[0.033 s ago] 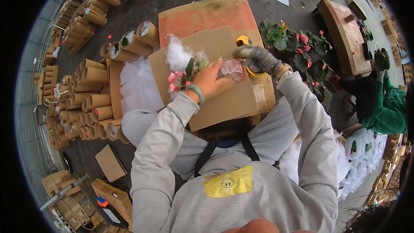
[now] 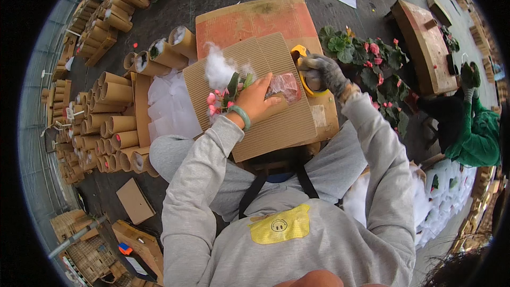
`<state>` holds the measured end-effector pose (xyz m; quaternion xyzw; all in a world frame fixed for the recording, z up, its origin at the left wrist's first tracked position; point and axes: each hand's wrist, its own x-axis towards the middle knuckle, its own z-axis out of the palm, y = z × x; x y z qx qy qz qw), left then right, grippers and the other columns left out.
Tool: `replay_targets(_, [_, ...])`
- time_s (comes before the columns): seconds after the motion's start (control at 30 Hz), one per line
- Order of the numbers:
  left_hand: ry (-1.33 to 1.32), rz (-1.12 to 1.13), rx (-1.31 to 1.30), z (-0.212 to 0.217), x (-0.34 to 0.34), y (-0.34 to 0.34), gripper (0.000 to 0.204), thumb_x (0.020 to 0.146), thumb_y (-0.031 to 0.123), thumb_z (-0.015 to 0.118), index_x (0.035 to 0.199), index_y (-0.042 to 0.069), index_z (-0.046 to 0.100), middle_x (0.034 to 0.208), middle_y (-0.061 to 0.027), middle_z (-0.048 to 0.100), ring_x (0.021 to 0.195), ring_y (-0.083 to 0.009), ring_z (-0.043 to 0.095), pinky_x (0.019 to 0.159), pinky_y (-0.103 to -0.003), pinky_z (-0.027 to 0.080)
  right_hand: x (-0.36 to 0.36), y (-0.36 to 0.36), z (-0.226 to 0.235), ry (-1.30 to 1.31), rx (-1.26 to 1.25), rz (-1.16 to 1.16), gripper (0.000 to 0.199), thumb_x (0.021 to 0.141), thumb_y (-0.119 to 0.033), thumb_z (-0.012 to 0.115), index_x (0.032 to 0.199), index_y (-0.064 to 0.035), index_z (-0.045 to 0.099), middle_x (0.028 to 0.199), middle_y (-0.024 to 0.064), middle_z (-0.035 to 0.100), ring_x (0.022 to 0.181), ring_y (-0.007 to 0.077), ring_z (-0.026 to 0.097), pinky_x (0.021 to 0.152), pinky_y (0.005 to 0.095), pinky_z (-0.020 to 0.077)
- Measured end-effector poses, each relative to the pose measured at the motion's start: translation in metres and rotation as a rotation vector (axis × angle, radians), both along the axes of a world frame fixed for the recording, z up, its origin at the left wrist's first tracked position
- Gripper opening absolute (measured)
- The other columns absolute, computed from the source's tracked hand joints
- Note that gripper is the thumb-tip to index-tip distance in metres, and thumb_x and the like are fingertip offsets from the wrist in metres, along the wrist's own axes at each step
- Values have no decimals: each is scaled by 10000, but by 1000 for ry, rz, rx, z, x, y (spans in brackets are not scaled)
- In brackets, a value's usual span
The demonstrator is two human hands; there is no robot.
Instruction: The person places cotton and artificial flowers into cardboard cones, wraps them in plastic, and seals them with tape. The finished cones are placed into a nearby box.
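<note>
Head view: two hands, apart! The left hand (image 2: 256,99) is clamped round one pink-flowered plant (image 2: 232,86) lying on the corrugated cardboard (image 2: 276,127), hiding its middle; one clear-wrapped base (image 2: 285,86) juts rightward. The gloved right hand (image 2: 323,73) covers part of one yellow tool (image 2: 299,50); gripping? Can't tell. White fluff (image 2: 219,69) sits alongside, one red-topped box (image 2: 249,18) beneath, one person in green (image 2: 473,141) far right.

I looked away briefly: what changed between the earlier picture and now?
The gloved right hand has moved slightly right, away from the clear plastic wrap; whether it grips the yellow tape dispenser is unclear. The bare left hand still holds the pink-flowered plant on the corrugated cardboard.
</note>
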<state>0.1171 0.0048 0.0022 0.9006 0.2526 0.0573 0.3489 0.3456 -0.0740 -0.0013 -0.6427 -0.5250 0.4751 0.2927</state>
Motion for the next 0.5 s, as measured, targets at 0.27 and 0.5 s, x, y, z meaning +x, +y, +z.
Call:
replay_targets(0.27, [-27, 84, 55, 4, -9, -13, 714, 765, 376, 687, 1341, 54, 413, 1163, -196, 585, 1026, -337, 585, 874, -389, 463, -21, -41, -76, -944, 24, -213, 645, 732, -168, 672, 1310, -55, 410, 1201, 241, 513, 1085, 403, 506, 921, 450, 412])
replay_targets(0.5, [-48, 191, -79, -5, -6, -14, 949, 703, 314, 754, 1418, 25, 201, 1166, -175, 602, 1001, -347, 599, 853, -383, 477, -1, -47, 60, 749, 212, -423, 307, 861, -313, 641, 1024, -53, 623, 792, 58, 645, 612, 144, 613, 566, 246, 509])
